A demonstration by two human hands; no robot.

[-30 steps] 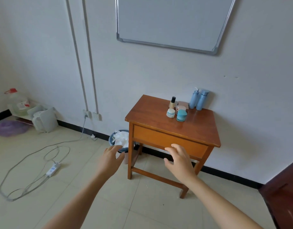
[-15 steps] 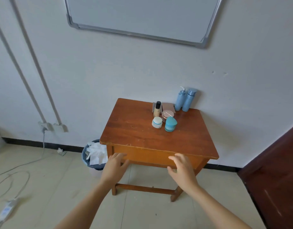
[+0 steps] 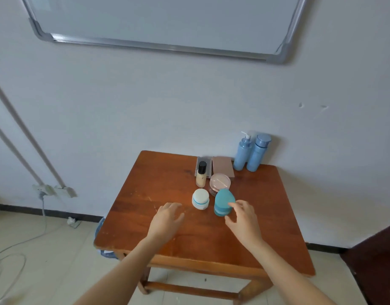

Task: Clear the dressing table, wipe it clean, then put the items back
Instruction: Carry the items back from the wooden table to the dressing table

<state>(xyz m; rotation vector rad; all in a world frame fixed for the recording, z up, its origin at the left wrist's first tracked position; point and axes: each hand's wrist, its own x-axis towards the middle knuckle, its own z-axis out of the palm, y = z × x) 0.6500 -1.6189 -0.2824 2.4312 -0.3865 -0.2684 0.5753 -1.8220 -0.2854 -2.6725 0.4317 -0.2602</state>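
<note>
Our R hand (image 3: 242,219), spread & empty, is right beside the upright teal jar (image 3: 222,200); L hand (image 3: 167,219), loose & empty, is nearer the white jar (image 3: 200,198).

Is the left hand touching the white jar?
Apart. Head view shows bare table between the left hand and the white jar.
</note>
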